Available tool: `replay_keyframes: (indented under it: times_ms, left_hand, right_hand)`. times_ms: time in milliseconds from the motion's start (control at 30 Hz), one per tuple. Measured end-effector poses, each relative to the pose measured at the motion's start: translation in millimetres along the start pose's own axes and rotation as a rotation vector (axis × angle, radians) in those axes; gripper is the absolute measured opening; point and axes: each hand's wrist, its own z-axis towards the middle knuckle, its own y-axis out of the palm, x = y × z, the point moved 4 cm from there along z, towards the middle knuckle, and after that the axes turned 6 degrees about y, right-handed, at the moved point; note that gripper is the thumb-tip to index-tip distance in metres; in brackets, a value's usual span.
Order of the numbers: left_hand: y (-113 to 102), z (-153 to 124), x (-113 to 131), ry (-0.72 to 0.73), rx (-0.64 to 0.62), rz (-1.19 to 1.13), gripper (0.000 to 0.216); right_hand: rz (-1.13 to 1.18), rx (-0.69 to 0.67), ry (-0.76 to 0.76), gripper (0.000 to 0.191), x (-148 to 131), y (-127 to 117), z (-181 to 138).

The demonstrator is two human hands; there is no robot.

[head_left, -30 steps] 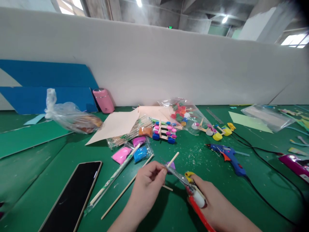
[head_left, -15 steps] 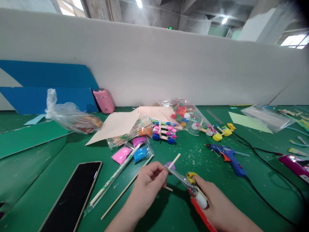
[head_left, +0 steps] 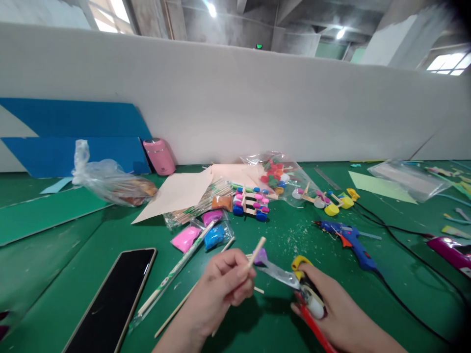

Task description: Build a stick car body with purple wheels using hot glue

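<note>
My left hand [head_left: 228,282] pinches a thin wooden stick [head_left: 257,250], its cut-looking end pointing up and to the right. In my right hand [head_left: 327,296] is a pair of shears [head_left: 283,275] with silver blades and red and yellow handles. The blades point left toward the stick, just right of my left fingers and apart from the stick. Behind the blade tips lies a small purple piece [head_left: 260,256], partly covered. A short stick piece [head_left: 258,290] rests on the table below. Another long stick [head_left: 176,311] lies partly under my left forearm.
A phone [head_left: 110,299] lies at left, beside wrapped chopsticks [head_left: 171,277]. Clay packets [head_left: 186,239] and a small stick-built car [head_left: 251,203] sit ahead. At right are a blue glue gun [head_left: 348,238], its black cable [head_left: 401,299] and a magenta device [head_left: 451,252].
The shears have drawn back to the right from the stick. My left hand has turned and lowered slightly, tilting the stick more upright.
</note>
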Motion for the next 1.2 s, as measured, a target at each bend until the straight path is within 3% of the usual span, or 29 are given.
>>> replay_keyframes:
  times_ms: [100, 200, 267, 367, 500, 533, 633, 800, 967, 1200]
  left_hand:
    - [-5, 2, 6, 0.068, 0.096, 0.047, 0.023]
    - [-8, 4, 7, 0.062, 0.175, 0.347, 0.024]
    - [-6, 5, 5, 0.055, 0.163, 0.538, 0.025]
    - [1, 6, 3, 0.051, 0.097, 0.713, 0.024]
    - [15, 2, -3, 0.045, -0.085, 1.055, 0.022]
    - [19, 1, -5, 0.055, -0.143, 1.153, 0.022]
    - [25, -2, -10, 0.104, -0.259, 1.397, 0.023]
    - [23, -1, -13, 0.159, -0.320, 1.621, 0.020]
    - [21, 1, -15, 0.201, -0.341, 1.817, 0.020]
    - [20, -2, -18, 0.231, -0.322, 1.866, 0.019]
  right_hand:
    - [-0.027, 0.106, 0.096, 0.018, 22, -11, 2]
    - [-0.149, 0.191, 0.216, 0.032, 54, -23, 4]
    - [-0.261, 0.229, 0.214, 0.044, 71, -31, 3]
    - [-0.393, 0.311, 0.057, 0.044, 72, -42, -2]
    - [-0.422, 0.529, -0.287, 0.029, 23, -51, -15]
    - [-0.415, 0.529, -0.380, 0.029, 7, -48, -17]
    - [-0.433, 0.306, -0.594, 0.028, -30, -25, -13]
    - [-0.562, 0.082, -0.519, 0.019, -34, 4, 9]
    - [-0.586, 0.053, -0.523, 0.023, -27, 11, 18]
    - [-0.453, 0.055, -0.547, 0.023, -29, 15, 22]
